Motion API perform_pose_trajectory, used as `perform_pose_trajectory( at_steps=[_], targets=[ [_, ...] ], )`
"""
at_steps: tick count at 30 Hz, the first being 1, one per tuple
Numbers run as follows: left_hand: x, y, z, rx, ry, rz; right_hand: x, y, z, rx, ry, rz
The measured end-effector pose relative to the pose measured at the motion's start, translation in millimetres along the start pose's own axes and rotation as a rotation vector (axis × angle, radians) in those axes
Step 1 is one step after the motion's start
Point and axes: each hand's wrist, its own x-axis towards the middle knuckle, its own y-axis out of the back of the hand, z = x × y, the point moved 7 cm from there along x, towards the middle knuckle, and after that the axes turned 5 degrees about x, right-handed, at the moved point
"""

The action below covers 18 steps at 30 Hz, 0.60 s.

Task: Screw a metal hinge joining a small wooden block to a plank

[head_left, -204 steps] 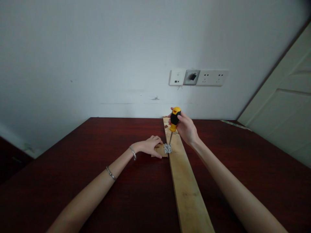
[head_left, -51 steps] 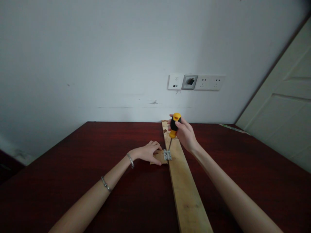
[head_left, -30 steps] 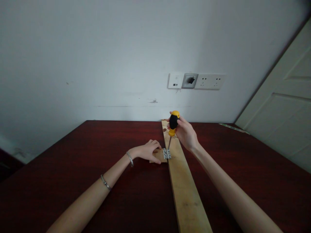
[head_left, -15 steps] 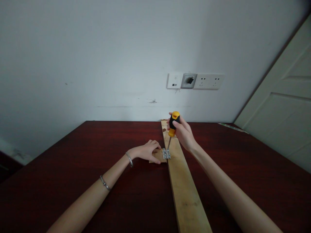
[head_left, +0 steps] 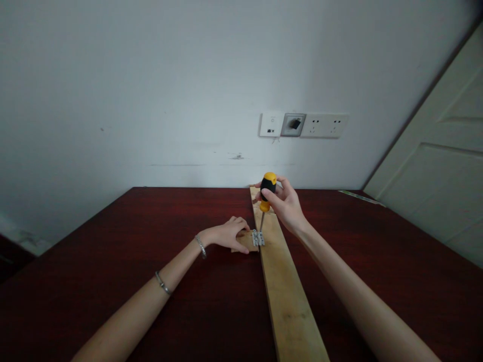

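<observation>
My right hand [head_left: 286, 202] is closed on a screwdriver [head_left: 268, 187] with a yellow and black handle. Its shaft slants down to the far end of a metal hinge [head_left: 258, 238]; the tip is too small to make out exactly. The hinge spans the seam between a long wooden plank [head_left: 289, 296] and a short wood block [head_left: 245, 242] at the plank's left side. With thumb and fingers on opposite edges, my left hand [head_left: 229, 235] grips the short block. A bracelet circles the left wrist, and a second band sits higher on that forearm.
All of this lies on a dark red tabletop [head_left: 181, 216] whose back edge meets a white wall [head_left: 151, 90]. Outlets and a switch plate [head_left: 324, 125] are set in the wall. A pale panelled door [head_left: 441, 166] stands at right, near a thin strip [head_left: 362, 198] on the table.
The fingers of my right hand have shifted around the handle, and the screwdriver has turned, its handle moving slightly left. My left hand stays on the block.
</observation>
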Motion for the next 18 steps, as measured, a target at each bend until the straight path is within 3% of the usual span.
perform_pose_trajectory(
  at_steps=[4, 10, 18],
  targets=[
    [0.4, 0.2, -0.5, -0.004, 0.004, -0.004, 0.4, 0.7, -1.6, -0.046, -0.003, 0.017],
    [0.5, 0.8, 0.3, -0.009, -0.002, -0.006, 0.0, -2.5, 0.4, 0.148, -0.081, -0.044],
    [0.5, -1.3, -3.7, -0.005, -0.001, 0.01, 0.0, 2.1, 0.0, 0.028, -0.024, 0.004]
  ],
)
